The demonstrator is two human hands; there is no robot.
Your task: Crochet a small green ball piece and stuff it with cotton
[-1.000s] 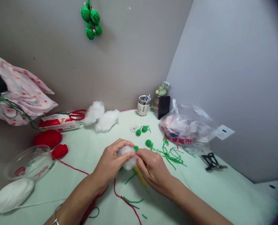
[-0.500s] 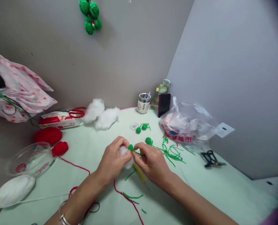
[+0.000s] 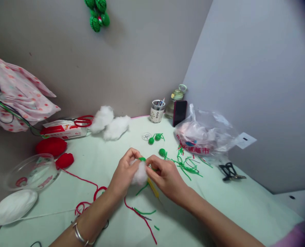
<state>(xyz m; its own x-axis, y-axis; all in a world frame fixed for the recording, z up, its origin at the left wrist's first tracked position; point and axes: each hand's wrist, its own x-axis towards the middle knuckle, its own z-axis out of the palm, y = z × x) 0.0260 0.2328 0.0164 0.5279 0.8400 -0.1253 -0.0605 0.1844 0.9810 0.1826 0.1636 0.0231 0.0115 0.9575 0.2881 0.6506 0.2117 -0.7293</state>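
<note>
Between my two hands is a small green crocheted piece (image 3: 142, 159), mostly covered by my fingers. My left hand (image 3: 125, 170) is closed, pinching the piece, with a tuft of white stuffing (image 3: 140, 173) bulging out beneath its fingers. From the other side my right hand (image 3: 165, 176) closes its thumb and forefinger against the piece and stuffing. Under the hands lies a yellow-handled crochet hook (image 3: 153, 188) on the table. Just beyond, a green crocheted ball (image 3: 162, 152) trails yarn, and two smaller green balls (image 3: 151, 140) lie farther back.
Green yarn scraps (image 3: 189, 166) lie right of my hands, near a plastic bag (image 3: 203, 132) and black hair clip (image 3: 231, 172). At left are red yarn (image 3: 51, 146), white yarn (image 3: 14, 207), a clear plastic bowl (image 3: 31, 173) and red scissors (image 3: 83, 121). Stuffing clumps (image 3: 116, 127) sit behind.
The green piece has turned and sunk lower between my fingers, so less of it shows. More white stuffing is visible under it. The camera view has shifted slightly.
</note>
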